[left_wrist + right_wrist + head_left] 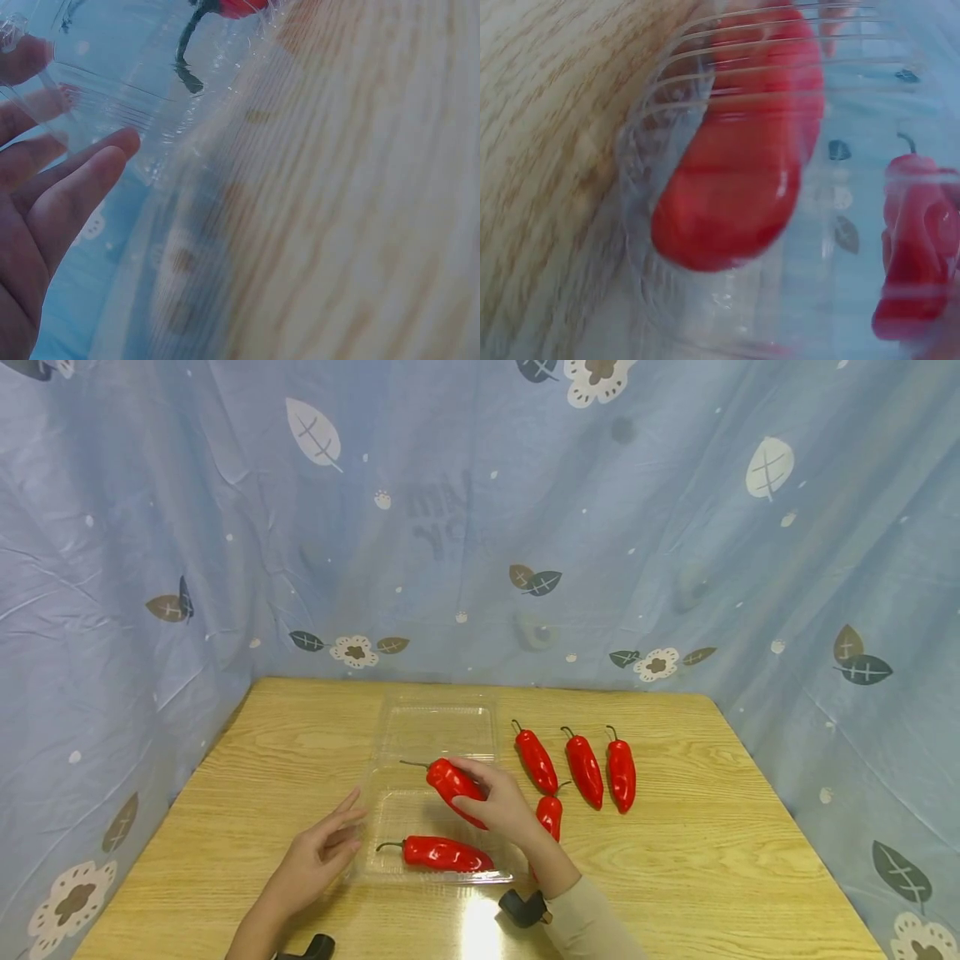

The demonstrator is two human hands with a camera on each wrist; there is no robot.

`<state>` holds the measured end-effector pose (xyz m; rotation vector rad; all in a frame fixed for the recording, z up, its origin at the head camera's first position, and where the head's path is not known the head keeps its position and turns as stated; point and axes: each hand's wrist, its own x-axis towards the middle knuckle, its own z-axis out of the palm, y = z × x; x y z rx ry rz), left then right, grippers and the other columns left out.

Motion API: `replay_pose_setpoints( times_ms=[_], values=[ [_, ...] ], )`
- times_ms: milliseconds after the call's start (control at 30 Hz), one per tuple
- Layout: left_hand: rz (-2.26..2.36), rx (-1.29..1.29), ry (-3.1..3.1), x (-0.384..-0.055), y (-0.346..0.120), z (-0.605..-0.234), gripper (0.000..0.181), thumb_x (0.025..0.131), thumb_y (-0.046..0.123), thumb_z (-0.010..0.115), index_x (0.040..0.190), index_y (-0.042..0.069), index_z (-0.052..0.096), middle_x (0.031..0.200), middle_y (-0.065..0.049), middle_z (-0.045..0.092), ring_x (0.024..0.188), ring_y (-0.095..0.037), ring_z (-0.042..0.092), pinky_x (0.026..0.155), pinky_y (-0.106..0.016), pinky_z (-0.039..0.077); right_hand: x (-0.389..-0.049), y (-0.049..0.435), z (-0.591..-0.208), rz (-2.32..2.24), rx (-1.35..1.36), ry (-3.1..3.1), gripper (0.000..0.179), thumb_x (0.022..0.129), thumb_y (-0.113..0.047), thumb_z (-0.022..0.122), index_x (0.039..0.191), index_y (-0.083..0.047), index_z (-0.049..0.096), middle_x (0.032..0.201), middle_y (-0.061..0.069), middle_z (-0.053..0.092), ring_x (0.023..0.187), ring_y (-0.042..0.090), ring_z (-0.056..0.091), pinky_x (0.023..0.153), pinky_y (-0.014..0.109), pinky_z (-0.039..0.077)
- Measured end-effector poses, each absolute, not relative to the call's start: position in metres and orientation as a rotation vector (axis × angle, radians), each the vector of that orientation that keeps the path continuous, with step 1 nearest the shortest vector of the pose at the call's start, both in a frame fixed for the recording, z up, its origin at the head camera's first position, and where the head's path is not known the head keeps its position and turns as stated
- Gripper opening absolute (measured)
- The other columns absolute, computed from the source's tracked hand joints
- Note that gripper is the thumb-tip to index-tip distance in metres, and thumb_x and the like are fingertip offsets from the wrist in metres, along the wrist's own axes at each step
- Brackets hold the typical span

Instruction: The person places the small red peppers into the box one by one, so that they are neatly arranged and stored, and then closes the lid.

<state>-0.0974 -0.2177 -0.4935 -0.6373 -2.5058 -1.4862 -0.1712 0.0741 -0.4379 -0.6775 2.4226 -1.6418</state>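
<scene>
Red pepper (pixel 452 782) is gripped by the right hand (pixel 501 803) — over the clear tray (pixel 395 812). The left hand (pixel 311 862), fingers loosely spread, is at the tray's edge.

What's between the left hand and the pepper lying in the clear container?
In the head view, the side wall of the container stands between the left hand and the lying pepper, whose stem points that way.

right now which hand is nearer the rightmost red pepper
Right. The right hand, gripping another red pepper over the clear plastic clamshell container, is left of the rightmost red pepper; the left hand is farther left, by the container's left edge.
</scene>
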Motion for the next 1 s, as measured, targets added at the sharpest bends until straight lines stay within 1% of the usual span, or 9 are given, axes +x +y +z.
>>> replay_pose_setpoints(
  times_ms=[133, 267, 333, 533, 733, 1000],
  values=[
    [-1.486, -0.640, -2.506, -0.097, -0.218, -0.494, 0.040, 0.092, 0.001, 0.059, 0.130, -0.005, 0.051, 0.151, -0.023, 0.030, 0.106, -0.038, 0.060, 0.084, -0.016, 0.053, -0.173, 0.071, -0.440, -1.583, -0.738, 2.423, 0.049, 0.085, -0.009, 0.067, 0.133, -0.013, 0.055, 0.128, 0.010, 0.059, 0.103, 0.025, 0.060, 0.085, 0.036, 0.055],
    [-1.484, -0.642, -2.503, -0.097, -0.218, -0.495, 0.040, 0.092, 0.001, 0.059, 0.130, -0.005, 0.051, 0.150, -0.023, 0.030, 0.106, -0.039, 0.060, 0.083, -0.016, 0.053, -0.174, 0.068, -0.442, -1.541, -0.750, 2.414, 0.049, 0.085, -0.009, 0.067, 0.133, -0.011, 0.055, 0.127, 0.009, 0.060, 0.102, 0.023, 0.060, 0.085, 0.036, 0.055],
    [-1.484, -0.643, -2.502, -0.097, -0.218, -0.495, 0.040, 0.092, 0.001, 0.059, 0.130, -0.005, 0.051, 0.150, -0.023, 0.031, 0.106, -0.039, 0.060, 0.083, -0.016, 0.053, -0.174, 0.066, -0.443, -1.520, -0.751, 2.410, 0.049, 0.085, -0.009, 0.067, 0.133, -0.012, 0.056, 0.126, 0.009, 0.061, 0.103, 0.023, 0.060, 0.086, 0.037, 0.055],
    [-1.477, -0.650, -2.504, -0.097, -0.219, -0.495, 0.040, 0.092, 0.002, 0.058, 0.130, -0.005, 0.051, 0.150, -0.023, 0.030, 0.106, -0.039, 0.060, 0.083, -0.016, 0.053, -0.177, 0.064, -0.447, -1.406, -0.773, 2.430, 0.048, 0.085, -0.008, 0.066, 0.132, -0.014, 0.057, 0.124, 0.005, 0.063, 0.102, 0.019, 0.058, 0.087, 0.033, 0.052],
    [-1.471, -0.643, -2.512, -0.096, -0.218, -0.494, 0.040, 0.093, 0.003, 0.058, 0.131, -0.005, 0.051, 0.150, -0.023, 0.030, 0.107, -0.038, 0.060, 0.084, -0.015, 0.052, -0.178, 0.062, -0.448, -1.311, -0.796, 2.418, 0.049, 0.085, -0.007, 0.067, 0.132, -0.014, 0.057, 0.127, 0.004, 0.061, 0.108, 0.019, 0.057, 0.091, 0.031, 0.049],
    [-1.462, -0.635, -2.516, -0.096, -0.218, -0.493, 0.040, 0.092, 0.003, 0.059, 0.131, -0.004, 0.051, 0.150, -0.023, 0.031, 0.106, -0.038, 0.060, 0.083, -0.014, 0.052, -0.181, 0.062, -0.449, -1.220, -0.809, 2.419, 0.048, 0.084, -0.008, 0.068, 0.131, -0.017, 0.058, 0.126, 0.003, 0.062, 0.108, 0.019, 0.056, 0.090, 0.029, 0.049]
  ],
)
